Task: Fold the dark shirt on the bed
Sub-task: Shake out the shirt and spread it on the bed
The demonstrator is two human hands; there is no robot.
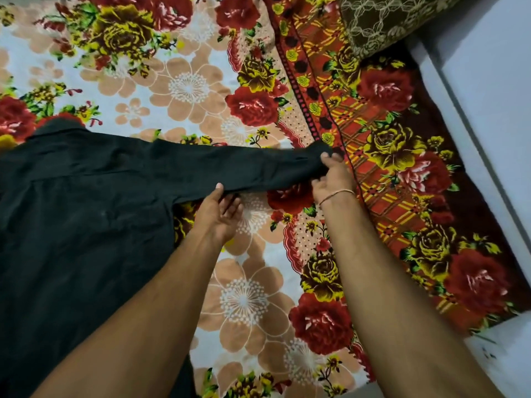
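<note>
The dark shirt (80, 214) lies spread on the left half of the bed, collar toward the far side. Its long sleeve (235, 168) stretches out to the right. My left hand (221, 214) pinches the sleeve's lower edge near the middle, thumb on top and fingers underneath. My right hand (333, 179) grips the cuff end of the sleeve between thumb and fingers; a thin bracelet sits on that wrist. The sleeve looks lifted slightly off the bedspread between my hands.
A floral bedspread (184, 90) covers the bed, with a red and dark rose border (402, 173) on the right. A brown patterned pillow (382, 21) lies at the far right corner. The bed's edge and a pale floor (488, 90) run along the right.
</note>
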